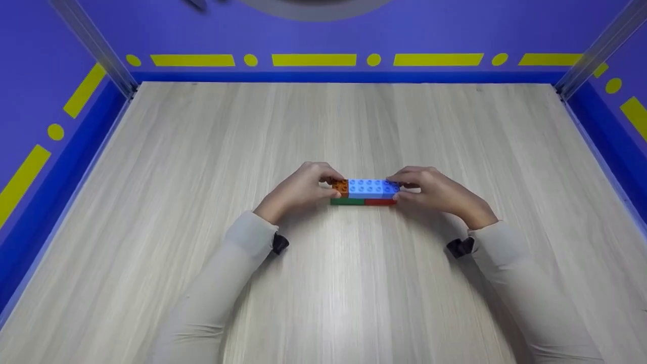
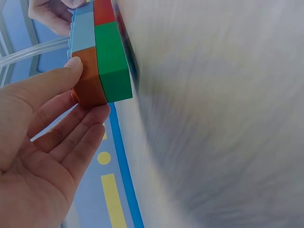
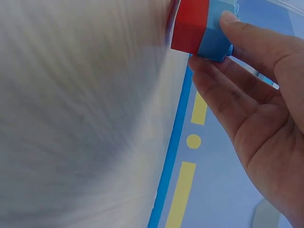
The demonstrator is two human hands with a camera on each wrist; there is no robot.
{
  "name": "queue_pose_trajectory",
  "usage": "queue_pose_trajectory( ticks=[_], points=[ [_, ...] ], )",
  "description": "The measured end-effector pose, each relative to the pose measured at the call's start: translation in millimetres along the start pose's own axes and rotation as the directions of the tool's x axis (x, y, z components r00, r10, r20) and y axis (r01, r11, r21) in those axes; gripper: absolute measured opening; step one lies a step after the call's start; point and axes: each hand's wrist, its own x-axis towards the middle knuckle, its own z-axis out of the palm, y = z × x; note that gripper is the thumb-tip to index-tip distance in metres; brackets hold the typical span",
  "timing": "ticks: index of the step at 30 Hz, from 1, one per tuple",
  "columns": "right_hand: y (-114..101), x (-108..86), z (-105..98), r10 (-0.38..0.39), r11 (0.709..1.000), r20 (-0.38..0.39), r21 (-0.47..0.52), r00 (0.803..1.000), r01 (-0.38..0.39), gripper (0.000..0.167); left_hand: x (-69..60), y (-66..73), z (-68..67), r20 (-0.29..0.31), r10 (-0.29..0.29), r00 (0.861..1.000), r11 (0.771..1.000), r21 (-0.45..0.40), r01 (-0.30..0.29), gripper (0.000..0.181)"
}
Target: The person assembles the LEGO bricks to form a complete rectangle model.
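A two-layer row of toy building bricks lies crosswise at the middle of the table. Its upper layer has an orange brick (image 1: 344, 187) at the left end and a blue stretch (image 1: 366, 189) with round studs to the right. Below them are a green brick (image 1: 348, 201) and a red brick (image 1: 379, 202), side by side. My left hand (image 1: 303, 188) pinches the orange brick between thumb and fingers. At the opposite end my right hand (image 1: 438, 191) pinches the blue part, its thumb (image 3: 256, 42) on the near side. The fingers partly hide both ends.
The pale wood-grain table (image 1: 242, 131) extends around the bricks. Blue panels (image 1: 313, 38) with yellow dashes and dots border its back and sides. Metal posts (image 1: 93, 45) stand at the back corners. A black band (image 1: 279, 243) is on each wrist.
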Motion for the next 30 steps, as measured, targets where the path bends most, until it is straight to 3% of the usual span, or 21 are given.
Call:
queue_pose_trajectory(
  ticks=[8,20,30],
  points=[
    [4.8,5.9,-1.4,0.035,0.999,-0.032,0.021,0.999,-0.035,0.038,7.2,-4.7,-3.0,-0.056,-0.024,0.998,0.998,-0.055,0.021,0.035],
    [14.1,15.9,-2.1,0.116,0.979,-0.073,0.179,0.991,-0.101,0.038,15.6,-7.5,-1.6,-0.124,-0.091,0.988,0.992,-0.100,0.078,0.037],
    [19.2,21.6,-1.2,0.149,0.975,-0.118,0.183,0.982,-0.126,0.037,21.8,-13.4,-2.2,-0.181,-0.139,0.974,0.978,-0.180,0.107,0.035]
  ],
)
